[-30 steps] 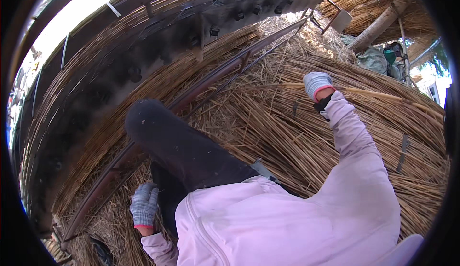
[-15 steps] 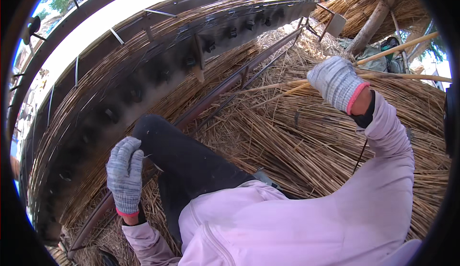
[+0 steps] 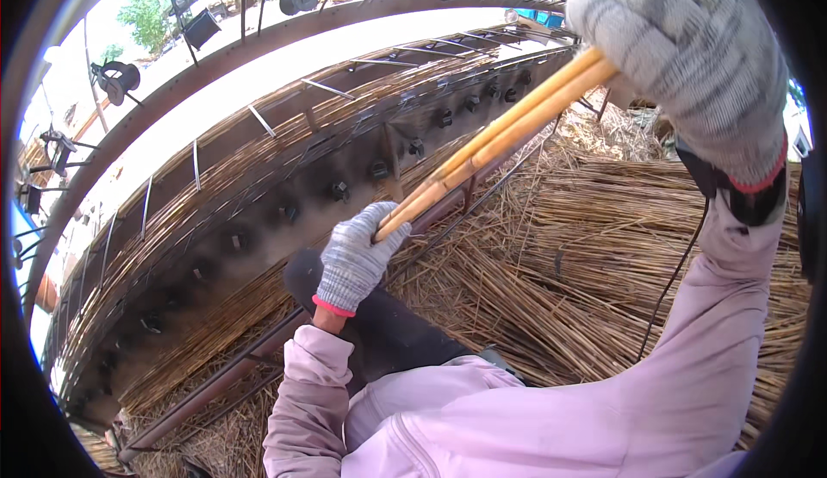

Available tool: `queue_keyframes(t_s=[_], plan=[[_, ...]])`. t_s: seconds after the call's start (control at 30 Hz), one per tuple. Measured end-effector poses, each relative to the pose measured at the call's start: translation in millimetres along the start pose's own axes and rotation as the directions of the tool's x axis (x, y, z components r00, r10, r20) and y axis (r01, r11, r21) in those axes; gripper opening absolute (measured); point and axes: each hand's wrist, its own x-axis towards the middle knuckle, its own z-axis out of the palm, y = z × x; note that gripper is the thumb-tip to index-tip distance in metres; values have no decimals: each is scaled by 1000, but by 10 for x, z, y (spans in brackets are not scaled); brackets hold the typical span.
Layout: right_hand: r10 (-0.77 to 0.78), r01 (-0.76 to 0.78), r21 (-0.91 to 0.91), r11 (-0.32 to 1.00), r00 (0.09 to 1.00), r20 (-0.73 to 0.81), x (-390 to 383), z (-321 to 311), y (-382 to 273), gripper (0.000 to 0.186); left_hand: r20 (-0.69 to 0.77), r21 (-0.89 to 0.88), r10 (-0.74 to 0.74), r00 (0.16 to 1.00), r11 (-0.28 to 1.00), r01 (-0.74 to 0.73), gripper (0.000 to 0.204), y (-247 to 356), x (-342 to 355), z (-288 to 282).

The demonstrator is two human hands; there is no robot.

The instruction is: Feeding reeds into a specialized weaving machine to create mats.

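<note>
Two or so yellow reed stalks (image 3: pixel 504 138) slant across in front of me, from lower left to upper right. My right hand (image 3: pixel 698 56), in a grey knitted glove, is raised close to the camera at the upper right and closed round the stalks. Lower down, my left hand (image 3: pixel 357 254), gloved alike with a pink cuff, is closed on their near end. Behind the stalks runs a long frame (image 3: pixel 284 211) with a layer of reeds (image 3: pixel 215 164) along it. What lies beyond my right fist is hidden.
A big heap of loose reeds (image 3: pixel 637 245) covers the ground to my right. Along the frame's near side runs a rusty metal rail (image 3: pixel 215 383). Beyond, a curved metal bar (image 3: pixel 129 121) carries several dark hanging weights (image 3: pixel 202 28). My bent knee (image 3: pixel 396 332) is beside the rail.
My right hand has risen toward the camera, bringing the stalks up and across. The left hand, empty before, has moved right and up and taken hold of their end. The view has shifted.
</note>
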Motion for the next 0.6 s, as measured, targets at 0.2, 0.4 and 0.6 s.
queue_keyframes(t_s=[0.2,0.4,0.6], plan=[[39,-118,-359,926,974,-221,-283,428,518,27,-357,64,79,931,996,-60,27,256,185,-320],[259,-249,-391,886,965,-28,-639,768,261,26,-391,412,219,894,910,-42,26,172,-168,-725],[570,-553,-140,821,805,163,-1757,1464,-121,16,-321,815,122,939,541,208,10,-420,-1558,-1652]])
